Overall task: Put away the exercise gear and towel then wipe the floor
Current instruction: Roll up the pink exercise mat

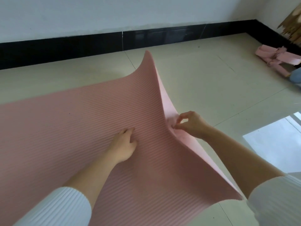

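A pink ribbed exercise mat lies across the pale tiled floor, running off the left edge. Its right end is lifted and curls upward to a raised corner near the middle of the view. My left hand rests on the ribbed top side of the mat with its fingers bent against the surface. My right hand pinches the mat's lifted right edge, thumb and fingers on the smooth underside.
A black skirting board runs along the white wall behind. A pink bundle tied with a strap lies on the floor at the far right, beside torn cardboard and a blue-grey object. Bright window light reflects off the tiles at the right.
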{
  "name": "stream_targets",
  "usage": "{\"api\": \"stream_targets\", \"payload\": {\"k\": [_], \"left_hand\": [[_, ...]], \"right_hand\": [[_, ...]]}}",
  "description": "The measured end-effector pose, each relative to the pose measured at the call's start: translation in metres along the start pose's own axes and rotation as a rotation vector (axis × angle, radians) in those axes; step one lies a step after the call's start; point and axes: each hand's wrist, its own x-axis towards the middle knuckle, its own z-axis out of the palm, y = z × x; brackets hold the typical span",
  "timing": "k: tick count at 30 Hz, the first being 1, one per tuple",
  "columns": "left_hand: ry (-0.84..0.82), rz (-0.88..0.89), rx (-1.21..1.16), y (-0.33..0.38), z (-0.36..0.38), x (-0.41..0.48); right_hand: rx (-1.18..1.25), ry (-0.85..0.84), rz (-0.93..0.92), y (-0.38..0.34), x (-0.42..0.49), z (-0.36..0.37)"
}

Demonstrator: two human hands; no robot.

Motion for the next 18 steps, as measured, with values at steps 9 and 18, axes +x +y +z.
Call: {"api": "stream_targets", "payload": {"k": [9,18], "left_hand": [[0.143,0.085,-0.338,0.045,-0.008,0.001],[0.096,-0.085,-0.539,0.081,0.005,0.035]], "right_hand": [[-0.127,0.018,-0.008,0.004,-0.005,0.041],[-0.14,-0.181,-0.054,0.019,-0.005,0.027]]}}
